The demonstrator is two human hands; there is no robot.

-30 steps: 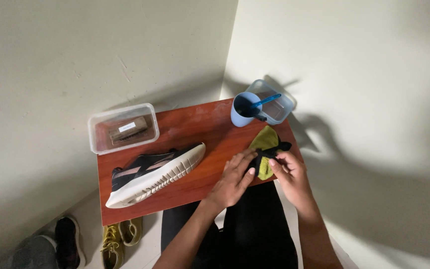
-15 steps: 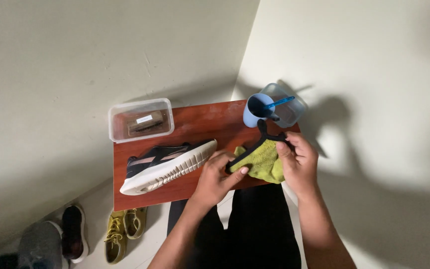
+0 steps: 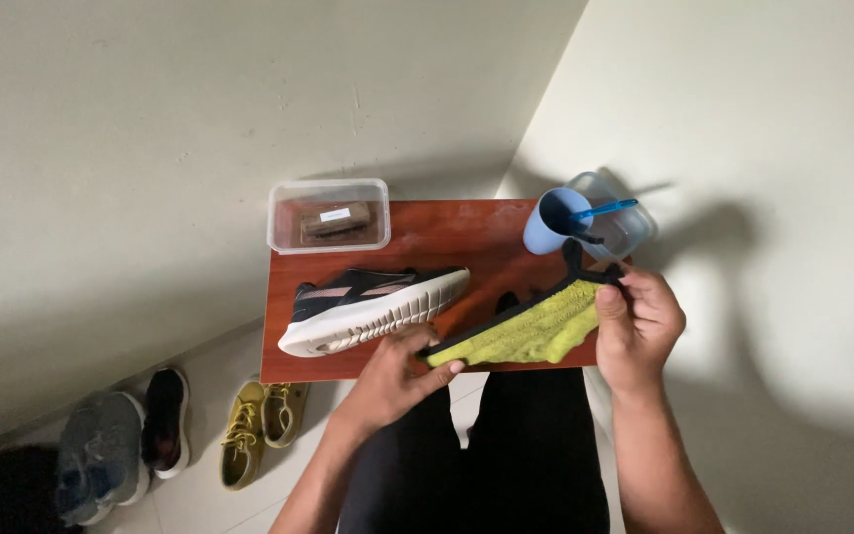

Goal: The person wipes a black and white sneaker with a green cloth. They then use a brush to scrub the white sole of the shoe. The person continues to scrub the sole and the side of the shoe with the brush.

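Observation:
A yellow-green cloth with a black edge [image 3: 538, 326] is stretched out between both hands over the front of a small reddish-brown table [image 3: 447, 232]. My left hand [image 3: 394, 374] pinches its lower left end. My right hand [image 3: 637, 321] grips its upper right end, where a black loop sticks up. A black sneaker with a white sole [image 3: 368, 307] lies on its side on the table, just left of the cloth.
A clear plastic box with a brown block inside [image 3: 329, 215] stands at the table's back left. A blue mug with a blue-handled tool [image 3: 557, 222] and a clear tub [image 3: 617, 227] stand at the back right. Several shoes [image 3: 165, 435] lie on the floor to the left.
The cloth, bunched up between my hands a second ago, is now pulled out long. My left hand has moved down and left, my right hand holds the far end.

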